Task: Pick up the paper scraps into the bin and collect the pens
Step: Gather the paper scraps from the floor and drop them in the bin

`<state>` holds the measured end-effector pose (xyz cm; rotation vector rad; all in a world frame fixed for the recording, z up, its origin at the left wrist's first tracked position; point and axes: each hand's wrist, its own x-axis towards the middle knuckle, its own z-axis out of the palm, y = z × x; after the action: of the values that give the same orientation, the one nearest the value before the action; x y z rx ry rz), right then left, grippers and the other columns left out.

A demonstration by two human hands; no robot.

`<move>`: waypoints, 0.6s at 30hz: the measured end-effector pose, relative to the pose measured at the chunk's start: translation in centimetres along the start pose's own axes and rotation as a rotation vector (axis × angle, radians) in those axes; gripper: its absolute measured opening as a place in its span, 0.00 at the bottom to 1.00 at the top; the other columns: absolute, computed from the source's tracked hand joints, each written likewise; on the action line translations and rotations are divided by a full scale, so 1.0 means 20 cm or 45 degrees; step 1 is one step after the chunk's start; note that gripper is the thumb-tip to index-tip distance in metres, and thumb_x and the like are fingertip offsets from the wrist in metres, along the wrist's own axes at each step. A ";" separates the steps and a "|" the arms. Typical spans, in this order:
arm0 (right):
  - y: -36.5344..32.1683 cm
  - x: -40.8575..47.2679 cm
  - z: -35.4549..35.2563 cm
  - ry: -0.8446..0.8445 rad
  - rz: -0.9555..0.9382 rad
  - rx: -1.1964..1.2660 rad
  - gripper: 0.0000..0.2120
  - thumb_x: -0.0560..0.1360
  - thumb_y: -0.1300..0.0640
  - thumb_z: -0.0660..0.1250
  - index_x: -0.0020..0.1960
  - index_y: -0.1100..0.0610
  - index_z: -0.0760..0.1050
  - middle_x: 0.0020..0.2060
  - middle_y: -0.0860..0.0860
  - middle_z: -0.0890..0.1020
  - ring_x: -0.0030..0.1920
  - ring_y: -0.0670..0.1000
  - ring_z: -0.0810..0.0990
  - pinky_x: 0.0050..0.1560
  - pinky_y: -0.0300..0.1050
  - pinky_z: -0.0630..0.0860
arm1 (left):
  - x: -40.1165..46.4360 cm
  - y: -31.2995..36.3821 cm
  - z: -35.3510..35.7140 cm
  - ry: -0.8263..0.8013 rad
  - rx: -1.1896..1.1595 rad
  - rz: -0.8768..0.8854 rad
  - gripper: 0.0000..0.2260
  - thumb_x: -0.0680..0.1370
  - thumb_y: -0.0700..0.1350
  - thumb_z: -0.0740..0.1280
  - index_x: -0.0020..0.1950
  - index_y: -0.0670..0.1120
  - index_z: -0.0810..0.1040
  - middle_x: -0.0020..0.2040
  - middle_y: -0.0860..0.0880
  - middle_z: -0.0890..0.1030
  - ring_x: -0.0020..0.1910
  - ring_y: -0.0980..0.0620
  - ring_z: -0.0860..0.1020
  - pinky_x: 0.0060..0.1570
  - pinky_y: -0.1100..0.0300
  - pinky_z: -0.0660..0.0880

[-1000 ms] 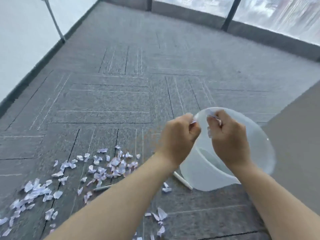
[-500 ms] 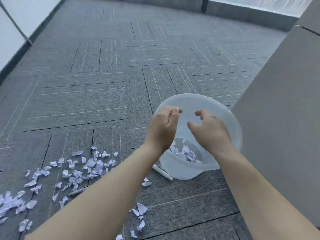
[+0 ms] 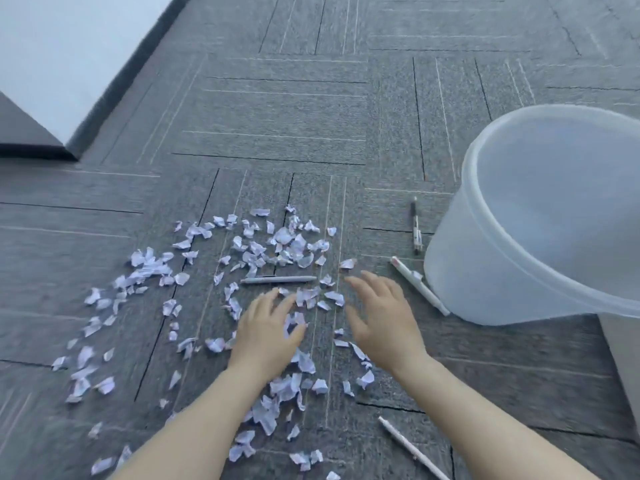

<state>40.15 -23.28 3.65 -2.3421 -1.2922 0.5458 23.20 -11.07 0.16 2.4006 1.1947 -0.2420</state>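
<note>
Several white paper scraps (image 3: 277, 244) lie scattered over the grey carpet, in a wide patch left of centre. My left hand (image 3: 268, 329) and my right hand (image 3: 381, 318) hover flat just above the scraps, fingers spread, holding nothing. A translucent white bin (image 3: 540, 216) stands at the right. A grey pen (image 3: 278, 279) lies among the scraps just beyond my left hand. A white pen (image 3: 419, 285) rests against the bin's base, a dark-tipped pen (image 3: 415, 228) lies beyond it, and another white pen (image 3: 412, 448) sits by my right forearm.
A white wall with a dark skirting (image 3: 114, 98) runs along the upper left. A grey panel edge (image 3: 623, 358) stands behind the bin at the lower right. Grey carpet tiles (image 3: 294, 109) stretch beyond the scraps.
Both hands have left the bin's mouth and come down to the left over the scraps. The view has swung left and down, so the bin now sits at the right edge.
</note>
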 end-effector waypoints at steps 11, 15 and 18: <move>0.14 -0.06 0.39 -0.328 -0.415 0.060 0.31 0.78 0.40 0.57 0.78 0.46 0.55 0.78 0.47 0.54 0.78 0.48 0.45 0.76 0.53 0.51 | -0.14 -0.12 0.23 0.138 -0.194 0.394 0.28 0.76 0.57 0.56 0.73 0.47 0.64 0.75 0.50 0.62 0.75 0.50 0.57 0.70 0.46 0.61; 0.11 0.06 0.41 -0.159 -0.345 -0.081 0.32 0.79 0.38 0.55 0.78 0.46 0.52 0.79 0.47 0.50 0.78 0.49 0.43 0.75 0.51 0.46 | -0.11 -0.21 0.16 0.336 0.068 0.128 0.29 0.75 0.61 0.58 0.74 0.52 0.60 0.76 0.47 0.57 0.75 0.45 0.53 0.73 0.41 0.52; 0.06 0.17 0.42 -0.288 -0.358 -0.178 0.34 0.78 0.35 0.53 0.79 0.47 0.49 0.79 0.47 0.48 0.78 0.50 0.41 0.77 0.54 0.44 | -0.05 -0.24 0.15 0.066 0.075 0.097 0.35 0.74 0.68 0.54 0.76 0.57 0.48 0.78 0.51 0.45 0.77 0.49 0.41 0.74 0.44 0.43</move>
<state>38.42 -19.56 -4.53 -2.1997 -1.7811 0.6599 18.90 -10.64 -3.68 2.5118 1.1302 -0.1946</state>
